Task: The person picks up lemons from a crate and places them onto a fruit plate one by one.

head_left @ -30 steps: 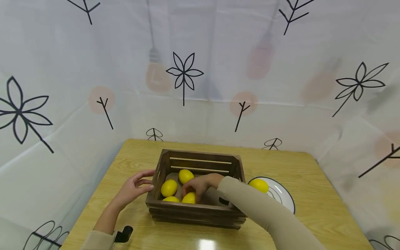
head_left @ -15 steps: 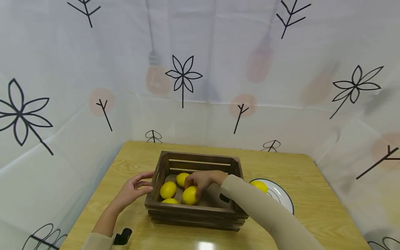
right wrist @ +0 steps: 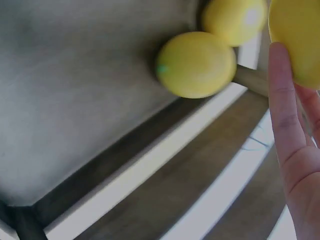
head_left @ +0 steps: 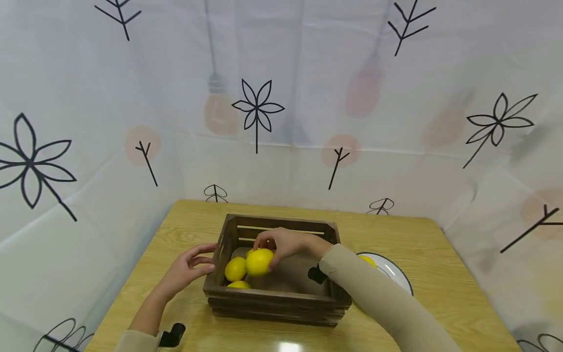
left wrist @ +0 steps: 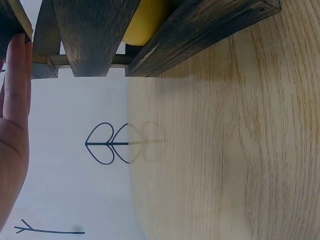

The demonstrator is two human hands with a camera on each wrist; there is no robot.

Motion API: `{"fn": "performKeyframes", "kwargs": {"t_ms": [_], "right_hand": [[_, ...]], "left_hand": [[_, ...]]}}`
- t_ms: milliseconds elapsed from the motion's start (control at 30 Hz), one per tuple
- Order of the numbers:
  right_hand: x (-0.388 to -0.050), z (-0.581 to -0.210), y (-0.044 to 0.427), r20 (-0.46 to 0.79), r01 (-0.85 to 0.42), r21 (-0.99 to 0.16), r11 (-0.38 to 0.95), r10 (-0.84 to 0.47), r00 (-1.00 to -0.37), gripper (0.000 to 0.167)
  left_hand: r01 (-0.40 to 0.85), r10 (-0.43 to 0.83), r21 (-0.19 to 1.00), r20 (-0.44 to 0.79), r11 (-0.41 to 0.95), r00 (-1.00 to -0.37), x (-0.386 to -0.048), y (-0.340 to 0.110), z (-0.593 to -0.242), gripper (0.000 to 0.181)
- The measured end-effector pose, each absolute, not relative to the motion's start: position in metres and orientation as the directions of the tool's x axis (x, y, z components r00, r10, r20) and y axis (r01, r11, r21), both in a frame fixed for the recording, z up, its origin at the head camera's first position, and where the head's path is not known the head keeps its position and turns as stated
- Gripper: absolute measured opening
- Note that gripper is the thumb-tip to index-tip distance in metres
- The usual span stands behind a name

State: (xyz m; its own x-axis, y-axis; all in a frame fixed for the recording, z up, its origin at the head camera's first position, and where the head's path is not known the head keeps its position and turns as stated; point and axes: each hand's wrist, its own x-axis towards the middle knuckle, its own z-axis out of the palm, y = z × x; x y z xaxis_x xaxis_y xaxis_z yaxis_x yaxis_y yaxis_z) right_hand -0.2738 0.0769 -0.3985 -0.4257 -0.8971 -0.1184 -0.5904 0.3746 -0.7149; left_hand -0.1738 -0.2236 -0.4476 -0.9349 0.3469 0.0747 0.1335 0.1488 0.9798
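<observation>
Lemon (head_left: 260,262) pinched by right hand's fingers (head_left: 277,260); one (head_left: 368,260) on plate (head_left: 399,275), three others (head_left: 235,270) in crate (head_left: 277,308), partway maybe; left hand (head_left: 191,268) loosely spread

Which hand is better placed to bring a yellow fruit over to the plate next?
Right, most likely. The right hand holds a yellow fruit, and the plate lies on its side of the crate. The left hand holds no fruit and is at the crate's opposite end.

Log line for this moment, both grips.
right grip: holds lemon over crate | left grip: at crate's left end | other lemons: in crate | plate: one lemon, partly hidden
</observation>
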Motion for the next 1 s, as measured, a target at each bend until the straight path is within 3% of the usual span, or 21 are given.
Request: {"fn": "performKeyframes", "kwargs": {"t_ms": [400, 733, 1000], "right_hand": [[-0.263, -0.377, 0.104, 0.076, -0.521, -0.779, 0.349, -0.772, -0.631, 0.052], [-0.251, -0.361, 0.117, 0.191, -0.441, -0.839, 0.318, -0.587, -0.787, 0.055], [-0.22, -0.327, 0.121, 0.285, -0.453, -0.838, 0.305, -0.463, -0.839, 0.051]], "left_hand": [[0.144, 0.351, 0.977, 0.081, 0.158, -0.933, -0.173, -0.224, -0.449, 0.054], [0.161, 0.349, 0.975, 0.099, 0.156, -0.932, -0.174, -0.224, -0.45, 0.053], [0.163, 0.348, 0.973, 0.098, 0.162, -0.932, -0.173, -0.224, -0.45, 0.053]]}}
